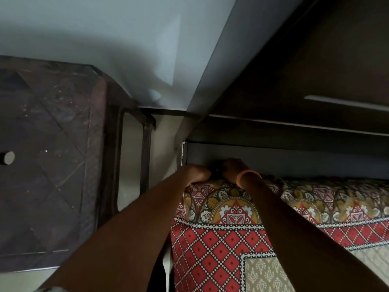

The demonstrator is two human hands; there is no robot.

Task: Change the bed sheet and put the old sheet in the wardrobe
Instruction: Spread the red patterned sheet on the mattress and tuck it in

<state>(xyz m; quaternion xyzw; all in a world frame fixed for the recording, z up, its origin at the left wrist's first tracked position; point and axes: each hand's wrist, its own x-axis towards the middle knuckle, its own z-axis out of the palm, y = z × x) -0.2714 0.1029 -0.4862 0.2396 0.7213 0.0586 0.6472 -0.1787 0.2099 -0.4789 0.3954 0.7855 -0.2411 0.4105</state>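
Beside the bed, a dark plastic stool (52, 161); at the mattress's far left corner, left hand (195, 172) curled on the patterned sheet (221, 239) edge (likely tucking). Right hand (231, 168), orange bangle (248, 175) on wrist, pushed against the headboard (294, 163); grip impossible to tell.

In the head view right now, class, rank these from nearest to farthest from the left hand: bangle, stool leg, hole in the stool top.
From the left hand, at the bed's corner:
1. Bangle, just to its right, on the right wrist. The stool leg runs it close.
2. Stool leg, to its left, across the gap beside the bed.
3. Hole in the stool top, at the far left edge.
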